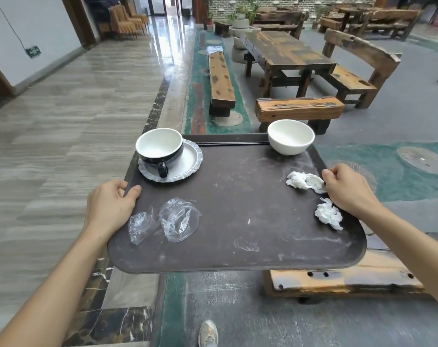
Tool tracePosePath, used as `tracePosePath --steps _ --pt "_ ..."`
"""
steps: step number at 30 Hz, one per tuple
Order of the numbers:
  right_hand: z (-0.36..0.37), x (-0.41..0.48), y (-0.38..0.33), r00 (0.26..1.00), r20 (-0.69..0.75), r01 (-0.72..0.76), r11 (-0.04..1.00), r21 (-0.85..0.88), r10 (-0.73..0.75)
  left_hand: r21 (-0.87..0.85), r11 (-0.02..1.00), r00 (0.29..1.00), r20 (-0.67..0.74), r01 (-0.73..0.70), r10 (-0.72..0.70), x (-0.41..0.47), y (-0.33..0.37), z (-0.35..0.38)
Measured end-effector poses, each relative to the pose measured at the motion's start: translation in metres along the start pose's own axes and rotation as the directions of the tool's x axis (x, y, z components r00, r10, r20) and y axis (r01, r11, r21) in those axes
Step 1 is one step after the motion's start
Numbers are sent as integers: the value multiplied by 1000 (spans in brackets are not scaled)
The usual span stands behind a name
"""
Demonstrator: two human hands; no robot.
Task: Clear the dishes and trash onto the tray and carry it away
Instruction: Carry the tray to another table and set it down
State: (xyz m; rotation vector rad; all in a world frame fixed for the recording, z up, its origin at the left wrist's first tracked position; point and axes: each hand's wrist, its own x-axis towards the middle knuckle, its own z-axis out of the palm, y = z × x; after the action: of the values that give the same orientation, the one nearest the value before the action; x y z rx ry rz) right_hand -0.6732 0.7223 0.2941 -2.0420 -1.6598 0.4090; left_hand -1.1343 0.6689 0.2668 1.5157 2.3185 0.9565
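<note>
While my left hand (112,204) and right hand (348,189) each grip a side rim of the tray (238,196), held above the floor (62,146), I judge it must stay level, as the bowl (290,140) at one o'clock sits at its far edge.

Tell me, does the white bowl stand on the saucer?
No, the white bowl stands on the tray itself, far right; the black cup is on the saucer.
</note>
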Motion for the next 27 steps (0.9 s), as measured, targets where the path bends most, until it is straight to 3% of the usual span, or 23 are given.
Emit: tracePosePath --steps 17,27 --pt "52 158 -82 996 -62 -65 995 -71 60 -30 999 999 27 -42 43 204 12 45" --pt "83 306 -98 999 -39 31 997 -66 -34 -46 999 1000 17 -16 16 320 42 104"
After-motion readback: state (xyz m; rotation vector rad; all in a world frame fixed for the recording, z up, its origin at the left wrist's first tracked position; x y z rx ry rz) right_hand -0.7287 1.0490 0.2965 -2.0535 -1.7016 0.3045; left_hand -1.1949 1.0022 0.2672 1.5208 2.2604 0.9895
